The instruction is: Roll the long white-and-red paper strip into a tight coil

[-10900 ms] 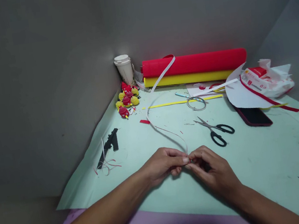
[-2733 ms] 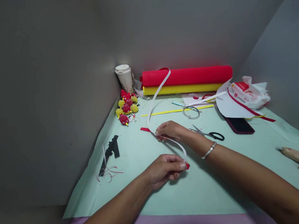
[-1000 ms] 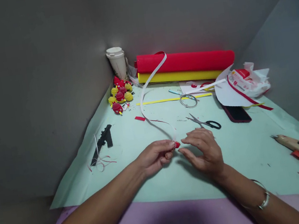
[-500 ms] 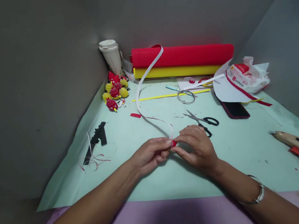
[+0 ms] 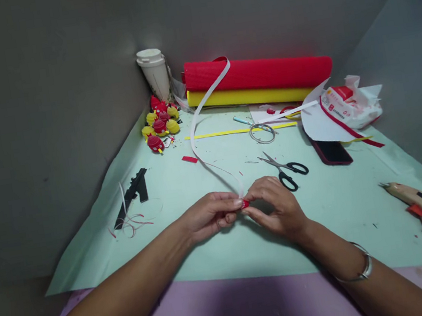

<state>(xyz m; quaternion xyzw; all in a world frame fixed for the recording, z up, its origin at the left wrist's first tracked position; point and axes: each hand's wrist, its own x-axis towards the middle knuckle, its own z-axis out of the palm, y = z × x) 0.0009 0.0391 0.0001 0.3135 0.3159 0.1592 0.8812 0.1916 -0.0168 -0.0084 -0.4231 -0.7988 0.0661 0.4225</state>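
Between my two hands is a small red coil [image 5: 245, 203] at the near end of a long paper strip [image 5: 193, 129], white on one face and red on the other. The strip arcs up and away, its far end curling in front of a red roll. My left hand [image 5: 215, 213] pinches the coil from the left with thumb and fingers. From the right, the thumb and forefinger of my right hand [image 5: 276, 206] close on the same coil. Black-handled scissors [image 5: 284, 169] lie open-bladed just beyond my right hand.
Red [image 5: 257, 73] and yellow [image 5: 249, 94] corrugated rolls lie at the back, beside a lidded cup [image 5: 156, 76] and several red and yellow paper figures [image 5: 159, 127]. Black strips [image 5: 131, 196] lie left. A phone [image 5: 331, 152], tissue pack [image 5: 353, 102] and glue gun [image 5: 420, 208] are right.
The camera view has shifted slightly. Both hands stay on the coil, with only a small movement of the fingers; the strip keeps nearly the same curve.
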